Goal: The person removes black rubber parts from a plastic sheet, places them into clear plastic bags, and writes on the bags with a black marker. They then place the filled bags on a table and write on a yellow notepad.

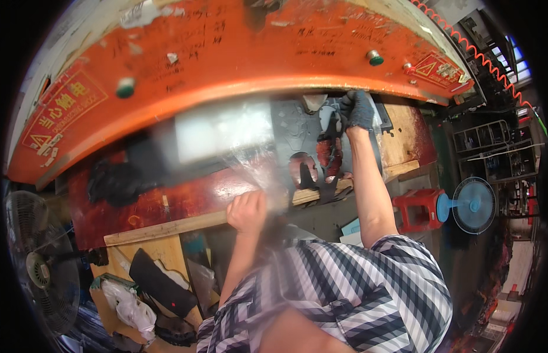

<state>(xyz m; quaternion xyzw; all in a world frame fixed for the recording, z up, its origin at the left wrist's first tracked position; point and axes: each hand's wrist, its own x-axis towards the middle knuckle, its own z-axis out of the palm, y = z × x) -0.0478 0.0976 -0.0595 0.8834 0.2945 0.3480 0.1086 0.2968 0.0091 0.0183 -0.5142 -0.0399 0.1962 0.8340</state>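
Note:
My left hand [247, 212], bare, is closed in a fist at the front edge of the dark red worktable [186, 206]. Beside it crumpled clear plastic film [259, 167] reaches up over the table; what the fist holds, if anything, is hidden. My right hand [357, 110], in a dark grey glove, reaches to the far side with its fingers curled over the edge of a grey sheet [291, 126] with cut shapes. What lies inside those fingers cannot be made out. Dark cut pieces [328, 153] hang over red gaps near that forearm.
An orange machine beam [227, 53] with green buttons spans the far side, low over the table. Black material [118, 179] lies at left. Wooden strips [168, 228] line the front edge. A box with plastic bags [130, 306], a red stool [420, 210] and fans stand around.

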